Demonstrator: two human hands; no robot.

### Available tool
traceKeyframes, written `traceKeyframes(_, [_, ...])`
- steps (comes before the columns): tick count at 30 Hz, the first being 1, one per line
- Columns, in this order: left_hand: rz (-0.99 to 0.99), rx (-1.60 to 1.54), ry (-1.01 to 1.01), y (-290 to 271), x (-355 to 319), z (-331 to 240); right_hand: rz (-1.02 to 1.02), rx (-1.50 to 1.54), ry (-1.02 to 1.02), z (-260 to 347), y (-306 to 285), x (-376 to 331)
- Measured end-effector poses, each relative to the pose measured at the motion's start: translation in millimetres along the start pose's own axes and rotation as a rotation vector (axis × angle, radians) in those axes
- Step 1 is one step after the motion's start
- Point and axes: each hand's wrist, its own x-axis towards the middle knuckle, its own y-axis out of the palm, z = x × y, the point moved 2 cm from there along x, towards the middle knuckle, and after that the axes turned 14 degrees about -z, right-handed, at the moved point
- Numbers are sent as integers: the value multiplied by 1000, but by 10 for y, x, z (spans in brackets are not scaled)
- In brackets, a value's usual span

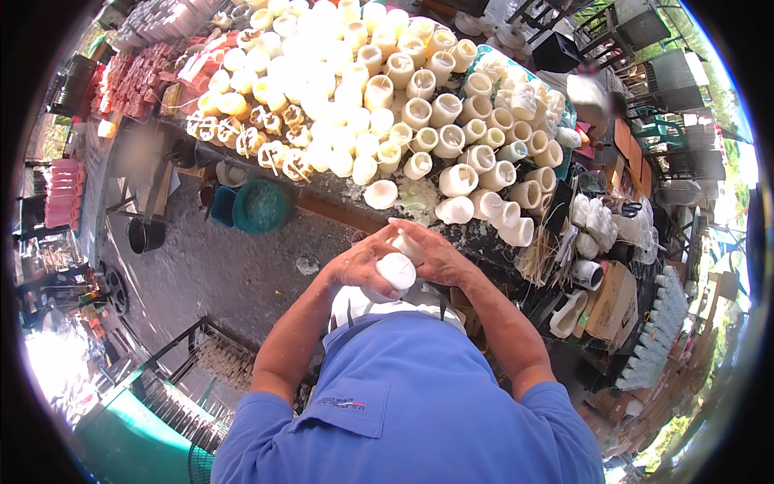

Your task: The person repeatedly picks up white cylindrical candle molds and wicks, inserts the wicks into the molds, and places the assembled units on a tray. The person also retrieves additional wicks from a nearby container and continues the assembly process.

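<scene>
In front of my body, my left hand point(359, 263) is closed around a smooth white candle point(397, 272) with a rounded end facing up. My right hand point(438, 255) is close against it, its fingers curled over a smaller cream-coloured wax piece point(405, 245) just beyond the white candle. The fingertips of both hands nearly meet at the far side. Whether the two wax pieces touch is hard to make out. Beyond my hands lies a table crowded with pale, hollow-topped candles point(459, 180), several with wicks showing. A round white wax piece point(380, 194) lies at its near edge.
Left of the table, a green tub point(262, 206) and a dark bucket point(146, 235) stand on the grey floor. Pink wax pieces point(64, 194) are stacked far left. On the right are a cardboard box point(613, 310) and a tray of pale pieces point(657, 331). A metal rack point(218, 355) stands lower left.
</scene>
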Motion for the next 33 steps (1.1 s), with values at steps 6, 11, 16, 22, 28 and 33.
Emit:
traceKeyframes(6, [-287,253,22,-102,-252,147,-143,-38,17,-203,50,-86])
traceKeyframes(11, [-966,27,-23,-383,-405,620,-398,-161,144,-376,17,-396])
traceKeyframes(16, [-1078,-30,6,-646,3,1205,-465,-212,256,-480,17,-721])
traceKeyframes(22, [-842,496,38,-893,254,1359,-484,-217,250,-521,71,-960])
traceKeyframes(28, [-955,608,318,-812,203,1321,-588,-223,254,-710,85,-1127])
traceKeyframes(33, [-1047,460,137,-771,92,1488,-802,-299,364,-889,-40,-1288])
